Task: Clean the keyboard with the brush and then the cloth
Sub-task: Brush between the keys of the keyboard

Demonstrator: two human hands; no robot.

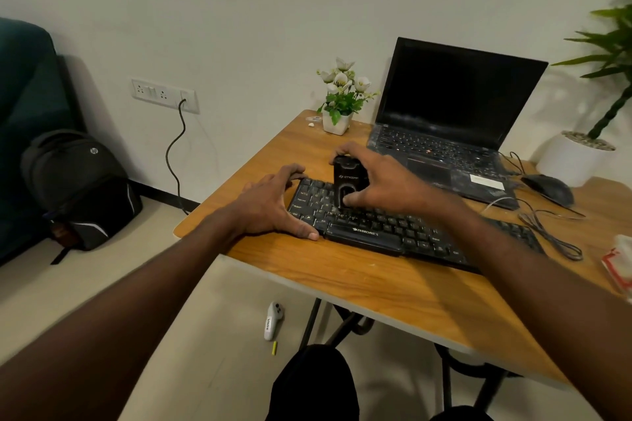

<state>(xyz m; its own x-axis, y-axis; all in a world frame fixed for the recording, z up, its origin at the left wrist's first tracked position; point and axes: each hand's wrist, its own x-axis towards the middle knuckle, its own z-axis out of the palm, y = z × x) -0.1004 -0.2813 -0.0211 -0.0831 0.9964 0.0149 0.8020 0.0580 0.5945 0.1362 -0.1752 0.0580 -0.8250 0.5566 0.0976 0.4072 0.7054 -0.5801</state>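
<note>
A black keyboard (393,229) lies across the wooden table (342,280). My right hand (379,181) grips a black brush tool (349,181), held upright with its lower end on the keys near the keyboard's left part. My left hand (273,205) holds the keyboard's left end, fingers curled over the far corner and thumb pressed on the near edge. A white and red cloth or tissue pack (619,260) sits at the table's right edge.
An open laptop (451,126) stands behind the keyboard, with a black mouse (550,188) and loose cables (550,232) to its right. A small flower pot (338,102) is at the far corner. A backpack (82,188) and a white controller (272,319) lie on the floor.
</note>
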